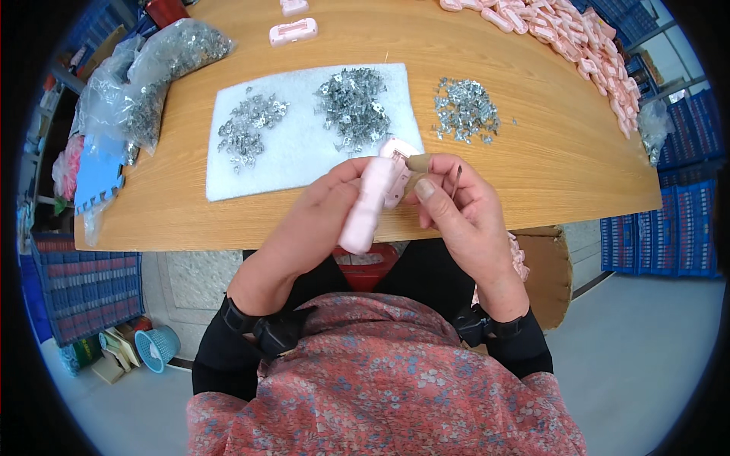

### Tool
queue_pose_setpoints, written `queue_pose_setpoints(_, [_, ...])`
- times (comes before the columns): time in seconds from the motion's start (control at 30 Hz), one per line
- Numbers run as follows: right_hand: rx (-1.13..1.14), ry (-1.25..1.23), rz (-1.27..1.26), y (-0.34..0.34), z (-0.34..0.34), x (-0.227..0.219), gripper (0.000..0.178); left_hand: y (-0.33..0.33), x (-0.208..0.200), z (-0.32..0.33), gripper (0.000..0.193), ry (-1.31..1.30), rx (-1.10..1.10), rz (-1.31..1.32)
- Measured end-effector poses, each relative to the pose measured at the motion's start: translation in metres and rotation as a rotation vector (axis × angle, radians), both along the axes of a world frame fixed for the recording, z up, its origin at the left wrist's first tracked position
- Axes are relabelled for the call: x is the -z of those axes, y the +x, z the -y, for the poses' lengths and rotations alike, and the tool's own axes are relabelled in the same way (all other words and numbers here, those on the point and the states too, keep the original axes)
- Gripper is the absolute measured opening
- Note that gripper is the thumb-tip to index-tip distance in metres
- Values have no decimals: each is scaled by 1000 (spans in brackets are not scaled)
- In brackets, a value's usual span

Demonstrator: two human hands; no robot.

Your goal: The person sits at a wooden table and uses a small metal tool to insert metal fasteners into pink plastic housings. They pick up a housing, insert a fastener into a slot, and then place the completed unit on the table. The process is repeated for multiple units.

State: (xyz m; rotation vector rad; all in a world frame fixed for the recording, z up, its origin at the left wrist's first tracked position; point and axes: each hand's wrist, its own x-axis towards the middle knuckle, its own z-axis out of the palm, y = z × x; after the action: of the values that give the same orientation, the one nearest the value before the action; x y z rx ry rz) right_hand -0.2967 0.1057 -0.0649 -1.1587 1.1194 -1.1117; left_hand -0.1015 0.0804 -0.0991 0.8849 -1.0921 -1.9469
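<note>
My left hand (pixel 315 220) grips a pink plastic casing (pixel 370 199); my right hand (pixel 456 209) pinches its far end, near the white foam mat (pixel 293 156).

I note a foam sheet (pixel 304 144) on the table (pixel 547 159), bearing two heaps of metal clips (pixel 353 106); a third heap (pixel 465 110) lies on the bare table to its right. A bag of clips (pixel 163 64) sits left of the sheet, plastic housings (pixel 566 34) far right. Both hands (pixel 456 205) hold one housing (pixel 372 201) over the near edge.

Pink plastic housing (pixel 370 199) smooth, slightly glossy; shiny metal clips (pixel 353 106) on matt fibrous white foam sheet (pixel 304 148); table (pixel 547 144) smooth wood-grain laminate.
</note>
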Motion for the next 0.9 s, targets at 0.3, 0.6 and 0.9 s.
queue_pose_setpoints(0.3, [21, -291, -146, 10, 6, 25, 14, 7, -8, -2, 40, 388, 73, -477])
queue_pose_setpoints(0.6, [37, -392, -237, 18, 8, 25, 11, 10, -7, -2, 44, 422, 77, -435])
queue_pose_setpoints(0.9, [28, -470, -330, 18, 6, 20, 16, 9, -5, -1, 42, 399, 85, -426])
